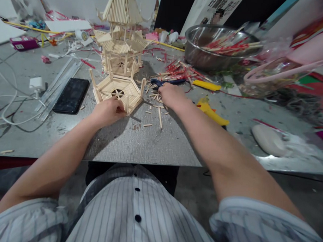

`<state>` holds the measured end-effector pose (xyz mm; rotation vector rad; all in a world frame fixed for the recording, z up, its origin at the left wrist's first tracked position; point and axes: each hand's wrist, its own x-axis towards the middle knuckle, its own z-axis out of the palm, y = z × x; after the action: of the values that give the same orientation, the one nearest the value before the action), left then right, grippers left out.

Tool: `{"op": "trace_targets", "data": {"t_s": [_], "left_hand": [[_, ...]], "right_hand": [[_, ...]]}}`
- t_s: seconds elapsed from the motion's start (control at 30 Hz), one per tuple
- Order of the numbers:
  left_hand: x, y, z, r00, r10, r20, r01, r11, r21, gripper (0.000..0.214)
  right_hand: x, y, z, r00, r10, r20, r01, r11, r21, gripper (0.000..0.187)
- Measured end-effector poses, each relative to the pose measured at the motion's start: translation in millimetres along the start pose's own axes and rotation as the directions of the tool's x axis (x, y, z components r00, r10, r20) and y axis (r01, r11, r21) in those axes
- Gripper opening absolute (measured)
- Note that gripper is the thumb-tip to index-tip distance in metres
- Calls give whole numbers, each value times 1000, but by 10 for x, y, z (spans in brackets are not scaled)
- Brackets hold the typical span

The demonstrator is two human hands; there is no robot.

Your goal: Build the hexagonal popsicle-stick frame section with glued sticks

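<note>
Fingers of the left hand point(110, 110): bent and drawn in, nearly closed, at the near rim of a pale hexagonal frame built of thin wooden sticks point(129, 91); whether they pinch a stick cannot be told, as the tips are partly hidden. Fingers of the right hand point(173, 95): curled downward at a hand tool with dark blue handles point(176, 81); their tips are obscured, so neither their spread nor a grip can be told.

Clock positions are read from the frame's centre, 12 o'clock lying away from the person. The frame rests flat on the grey, textured tabletop point(150, 145), upright posts at its corners. The left hand lies at 7 o'clock, the right hand at 3, the tool between 2 and 3. Short pale stick offcuts point(148, 125) are scattered near 4 o'clock.

Farther out, a black rectangular phone point(71, 96) lies at 9 o'clock, with a white charger block point(37, 84) beyond it. A tiered pale wooden-stick tower point(118, 46) stands at 12 o'clock, just behind the frame. At 2 o'clock lie loose red and pale sticks point(179, 70), then a round, shiny metal bowl point(195, 55) holding more. A slim yellow handle point(206, 85) lies at 3 o'clock.
</note>
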<state>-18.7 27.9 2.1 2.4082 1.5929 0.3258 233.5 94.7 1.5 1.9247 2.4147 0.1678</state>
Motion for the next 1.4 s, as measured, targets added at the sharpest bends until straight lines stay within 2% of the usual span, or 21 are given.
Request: {"op": "trace_targets", "data": {"t_s": [0.2, 0.4, 0.5, 0.6, 0.67, 0.7, 0.8, 0.9, 0.97, 1.03, 1.13, 1.2, 1.33, 1.4], "left_hand": [[-2, -30, -16, 1000, 19, 3, -19, 1000, -14, 20], [-2, -42, -19, 999, 37, 27, -37, 999, 3, 22], [-2, -50, -12, 999, 48, 25, -48, 999, 4, 22], [2, -62, -6, 998, 58, 22, -58, 998, -4, 20], [4, -62, -9, 998, 66, 22, -65, 998, -10, 19], [4, -58, -13, 998, 66, 23, -65, 998, -11, 20], [3, -40, -29, 999, 41, 34, -41, 999, -13, 25], [3, -26, -44, 999, 2, 39, -2, 1000, 10, 29], [5, -21, -53, 999, -24, 30, 23, 999, 36, 29], [8, -16, -66, 998, -51, 23, 49, 997, 57, 27], [9, -16, -94, 996, -78, 37, 75, 995, 72, 24], [8, -32, -112, 995, -84, 49, 80, 993, 85, 25], [11, -113, -122, 998, -38, 55, 32, 995, 97, 25], [16, -158, -124, 999, -8, 40, 7, 999, 39, 22]], "right_hand": [[50, -50, -99, 997, -15, 70, 22, 996, -92, 41], [23, 49, -27, 988, -153, 11, 154, 982, -106, 37], [-76, 72, -67, 983, -172, -63, 173, 985, -2, 33], [-206, 52, -137, 973, -106, -204, 153, 960, 233, 27], [-284, 26, -165, 961, 11, -275, 119, 885, 450, 23], [-317, 15, -168, 956, 80, -283, 98, 821, 563, 22], [-382, 2, -139, 948, 245, -201, 28, 568, 823, 19], [-411, 37, -91, 941, 324, -94, -35, 371, 928, 16], [-422, 75, -74, 934, 352, -57, -57, 306, 950, 15], [-436, 113, -74, 931, 362, -46, -61, 279, 958, 16], [-458, 160, -85, 947, 319, -31, -72, 306, 949, 18], [-461, 188, -78, 964, 266, -9, -98, 384, 918, 21], [-432, 251, -22, 986, 164, -14, -101, 671, 734, 21], [-420, 287, -4, 996, 90, 27, -89, 799, 595, 22]]}}
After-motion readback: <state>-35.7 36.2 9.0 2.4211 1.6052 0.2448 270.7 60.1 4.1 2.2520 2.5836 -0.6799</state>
